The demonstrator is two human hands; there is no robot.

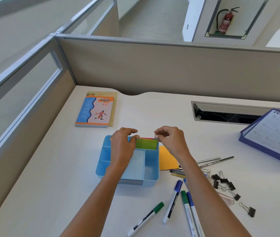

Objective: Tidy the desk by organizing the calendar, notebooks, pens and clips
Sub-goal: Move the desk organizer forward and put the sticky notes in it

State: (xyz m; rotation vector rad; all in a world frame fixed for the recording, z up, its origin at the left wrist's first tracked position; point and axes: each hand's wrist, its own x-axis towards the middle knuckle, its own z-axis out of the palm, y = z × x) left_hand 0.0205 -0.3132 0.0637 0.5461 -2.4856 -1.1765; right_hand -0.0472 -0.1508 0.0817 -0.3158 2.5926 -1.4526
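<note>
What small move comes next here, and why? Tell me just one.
Probably settle the sticky notes down into the tray's back compartment and let go. The left hand and right hand pinch the stack's top corners, and it already stands inside that compartment.

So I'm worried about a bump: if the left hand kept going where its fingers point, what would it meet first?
Likely the green sticky notes standing in the blue organizer; the left hand seems almost at their edge. The right hand lies just beyond; depth is unclear.
</note>
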